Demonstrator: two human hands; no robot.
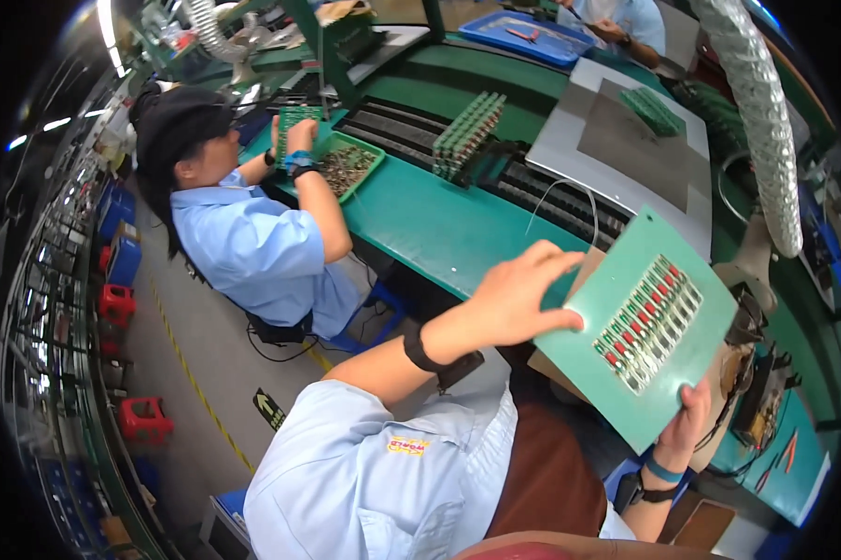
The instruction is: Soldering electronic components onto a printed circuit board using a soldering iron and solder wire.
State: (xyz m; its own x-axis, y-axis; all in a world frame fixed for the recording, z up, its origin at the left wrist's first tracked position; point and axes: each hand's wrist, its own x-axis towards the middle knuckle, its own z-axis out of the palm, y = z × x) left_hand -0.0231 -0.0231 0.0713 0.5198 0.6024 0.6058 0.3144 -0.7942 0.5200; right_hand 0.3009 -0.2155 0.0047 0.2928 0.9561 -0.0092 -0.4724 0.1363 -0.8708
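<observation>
A flat green plate is tilted up in front of me. Set in its middle is a panel of small circuit boards with rows of red and metallic parts. My right hand grips the lower right edge, thumb on the front face and the other fingers hidden behind. At the left edge, the thumb of my left hand overlaps the plate, while its fingers are spread apart beside brown cardboard behind the plate.
A co-worker at left holds a green board over a green tray of small parts. Upright circuit boards stand along the dark conveyor. A grey panel, a silver duct and pliers lie around the bench.
</observation>
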